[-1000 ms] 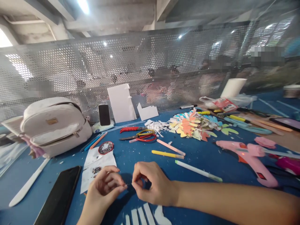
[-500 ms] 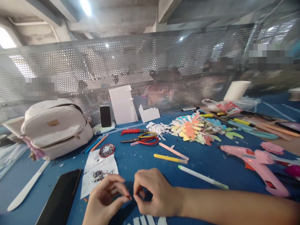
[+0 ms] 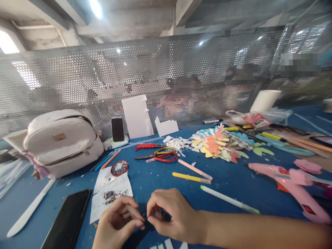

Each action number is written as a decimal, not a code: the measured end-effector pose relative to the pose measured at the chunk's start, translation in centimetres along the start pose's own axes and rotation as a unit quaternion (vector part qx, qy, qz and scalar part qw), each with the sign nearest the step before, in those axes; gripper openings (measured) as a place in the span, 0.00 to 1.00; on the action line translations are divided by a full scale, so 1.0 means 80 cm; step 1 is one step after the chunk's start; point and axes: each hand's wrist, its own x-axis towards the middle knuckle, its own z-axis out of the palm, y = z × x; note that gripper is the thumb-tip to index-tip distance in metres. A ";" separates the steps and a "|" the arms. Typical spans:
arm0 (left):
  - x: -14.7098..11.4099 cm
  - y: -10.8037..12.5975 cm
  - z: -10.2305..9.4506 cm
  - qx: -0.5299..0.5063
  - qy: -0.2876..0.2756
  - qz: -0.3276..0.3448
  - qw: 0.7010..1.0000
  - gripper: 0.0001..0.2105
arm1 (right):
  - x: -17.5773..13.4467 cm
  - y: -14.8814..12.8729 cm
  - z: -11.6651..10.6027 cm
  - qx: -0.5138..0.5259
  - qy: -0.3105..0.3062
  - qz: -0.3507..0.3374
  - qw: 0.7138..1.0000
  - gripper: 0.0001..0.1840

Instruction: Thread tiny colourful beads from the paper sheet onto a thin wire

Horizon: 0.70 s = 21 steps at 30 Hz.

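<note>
Paper (image 3: 98,207) bearing dark bits (image 3: 110,197) lies, in the head view, on the blue table (image 3: 150,176) just beyond the left hand (image 3: 116,221), which curls close to the similarly curled right hand (image 3: 178,218), though whether either grips anything I cannot tell.

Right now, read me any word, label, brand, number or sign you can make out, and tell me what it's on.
No text reads clearly.
Gold plate on the backpack: too small to read.
Red-and-white wrapper at the plastic bag: markings too blurred.
Packet under the upright phone: blue mark, too small to make out.
</note>
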 end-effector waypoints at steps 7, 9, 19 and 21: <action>-0.004 -0.003 0.001 0.026 -0.011 0.008 1.000 0.16 | -0.001 0.002 0.001 -0.005 -0.017 -0.005 1.000 0.01; -0.005 -0.003 0.001 0.036 -0.011 0.013 0.999 0.16 | -0.002 0.003 0.002 -0.006 -0.017 -0.012 1.000 0.02; -0.008 -0.003 0.003 0.078 -0.020 0.028 0.996 0.13 | 0.000 0.007 0.004 -0.021 -0.033 -0.046 0.998 0.02; -0.008 -0.004 0.002 0.077 -0.022 0.033 0.996 0.13 | 0.001 0.005 0.004 -0.015 -0.027 -0.037 0.999 0.00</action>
